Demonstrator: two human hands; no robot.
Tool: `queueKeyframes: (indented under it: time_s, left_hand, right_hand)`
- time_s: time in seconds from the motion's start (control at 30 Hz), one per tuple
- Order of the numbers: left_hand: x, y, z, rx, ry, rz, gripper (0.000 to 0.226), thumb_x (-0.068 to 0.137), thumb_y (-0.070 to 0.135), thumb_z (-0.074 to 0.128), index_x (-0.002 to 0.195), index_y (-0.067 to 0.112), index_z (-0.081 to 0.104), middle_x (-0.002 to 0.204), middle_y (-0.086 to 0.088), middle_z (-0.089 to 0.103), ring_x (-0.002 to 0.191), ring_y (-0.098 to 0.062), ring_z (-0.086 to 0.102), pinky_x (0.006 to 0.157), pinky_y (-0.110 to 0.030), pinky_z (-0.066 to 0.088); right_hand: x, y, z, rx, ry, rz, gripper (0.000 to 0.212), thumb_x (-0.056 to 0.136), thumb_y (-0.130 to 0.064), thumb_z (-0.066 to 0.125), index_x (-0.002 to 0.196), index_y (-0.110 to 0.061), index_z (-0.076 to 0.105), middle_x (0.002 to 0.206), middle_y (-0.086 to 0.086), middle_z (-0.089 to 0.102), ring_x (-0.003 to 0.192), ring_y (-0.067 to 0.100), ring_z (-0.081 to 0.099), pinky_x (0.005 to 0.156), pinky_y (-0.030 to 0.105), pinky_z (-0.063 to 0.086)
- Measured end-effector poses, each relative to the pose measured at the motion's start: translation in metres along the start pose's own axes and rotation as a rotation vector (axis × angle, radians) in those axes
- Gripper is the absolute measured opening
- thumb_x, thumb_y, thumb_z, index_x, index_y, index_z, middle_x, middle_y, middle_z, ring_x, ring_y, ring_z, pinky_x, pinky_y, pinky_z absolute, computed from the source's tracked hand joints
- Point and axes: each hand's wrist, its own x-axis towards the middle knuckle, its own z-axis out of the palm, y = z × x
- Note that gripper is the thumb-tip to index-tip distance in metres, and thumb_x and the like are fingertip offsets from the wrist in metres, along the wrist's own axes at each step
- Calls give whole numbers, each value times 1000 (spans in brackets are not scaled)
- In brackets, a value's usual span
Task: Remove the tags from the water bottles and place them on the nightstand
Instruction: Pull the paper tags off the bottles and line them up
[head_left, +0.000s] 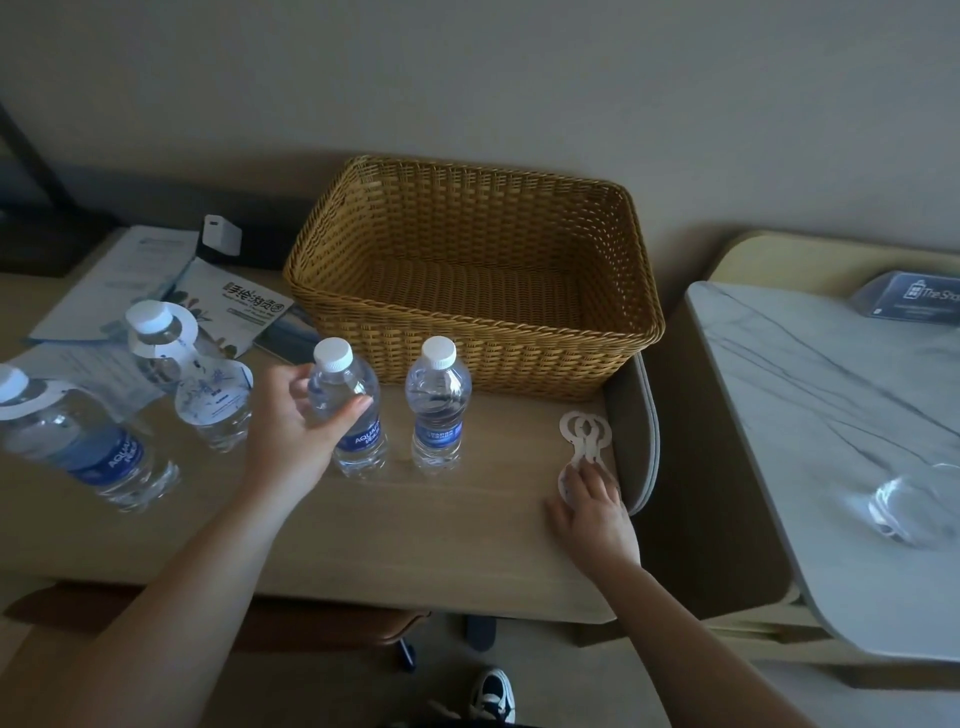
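Left hand (298, 423) grasps an untagged water bottle (349, 410); at 3 o'clock, right hand (592, 501) presses flat, fingers released, on removed tags (582, 434).

Basket (470, 306) blocks the back of the desk (415, 519). In front of basket: two untagged bottles (395, 410), narrow gap between. Front-right of basket: removed tags (582, 441). Desk strip nearer than those is open.

I'm in a hotel room: printed guest brochures (235, 312) on a light wooden desk (441, 519), complimentary clear plastic water bottles (439, 405), marble-topped side table (831, 415) alongside.
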Motion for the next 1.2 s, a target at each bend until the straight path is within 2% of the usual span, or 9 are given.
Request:
queueKeyframes:
  time_s: [0.23, 0.33, 0.43, 0.57, 0.7, 0.8, 0.9, 1.03, 1.2]
  left_hand:
    - [-3, 1, 2, -16, 20, 2, 58, 69, 38, 82, 112, 29, 44, 112, 6, 56, 94, -7, 57, 70, -19, 41]
    - [-8, 2, 4, 11, 39, 2, 60, 70, 45, 78, 118, 28, 45, 116, 8, 55, 98, -11, 57, 73, -23, 43]
    - [-14, 7, 7, 83, 51, 35, 65, 73, 48, 74, 125, 23, 45, 119, 6, 54, 103, -14, 57, 75, -24, 45]
    - [-25, 18, 2, 119, 74, 41, 81, 75, 45, 75, 140, 16, 38, 132, -5, 49, 116, -18, 52, 91, -38, 50]
    - [-43, 17, -30, 212, 172, 103, 51, 80, 38, 71, 124, 19, 54, 119, 1, 60, 106, -12, 57, 85, -29, 50]
    - [-55, 8, -59, 198, 300, 34, 25, 84, 23, 71, 107, 20, 61, 98, 5, 65, 88, -9, 64, 77, -35, 56]
    - [-67, -9, -89, 242, 412, -73, 16, 86, 19, 68, 101, 21, 63, 88, 9, 65, 80, -4, 63, 73, -36, 56]
    - [-69, -34, -130, 263, 502, -129, 11, 85, 15, 67, 96, 16, 64, 91, 0, 67, 83, -18, 64, 75, -42, 54]
    - [-44, -55, -165, 152, 548, -159, 53, 76, 34, 79, 118, 22, 50, 113, 6, 51, 105, -16, 53, 86, -39, 49]
  right_hand:
    - [1, -4, -2, 43, -24, 17, 65, 97, -50, 37, 148, -12, 28, 159, 7, 18, 147, 20, 5, 119, 38, 10]
    - [-4, -19, -11, 70, 80, -48, 57, 96, -43, 45, 142, -9, 40, 153, 10, 32, 143, 23, 23, 114, 36, 23]
    - [-12, -49, -26, 189, 165, -182, 40, 93, -34, 54, 127, -13, 56, 133, 4, 50, 124, 21, 46, 99, 34, 42]
    - [-22, -102, -46, 385, 222, -433, 24, 89, -23, 61, 110, -14, 64, 113, 0, 59, 104, 15, 55, 88, 23, 44]
    - [-31, -153, -59, 570, 119, -655, 23, 90, -28, 54, 108, -17, 63, 111, -5, 58, 102, 7, 55, 87, 16, 43]
    - [-32, -186, -57, 652, 10, -770, 24, 89, -28, 53, 109, -18, 63, 112, -6, 58, 103, 5, 55, 87, 12, 41]
    - [-29, -220, -48, 641, -75, -851, 24, 89, -25, 56, 111, -19, 61, 115, -7, 55, 101, 3, 54, 85, 7, 37]
    - [-25, -267, -39, 631, -134, -880, 27, 87, -18, 61, 114, -18, 62, 116, -4, 57, 103, 9, 55, 88, 16, 42]
    - [-21, -324, -34, 701, -113, -827, 28, 88, -16, 58, 116, -17, 61, 116, -3, 60, 101, 9, 57, 85, 19, 43]
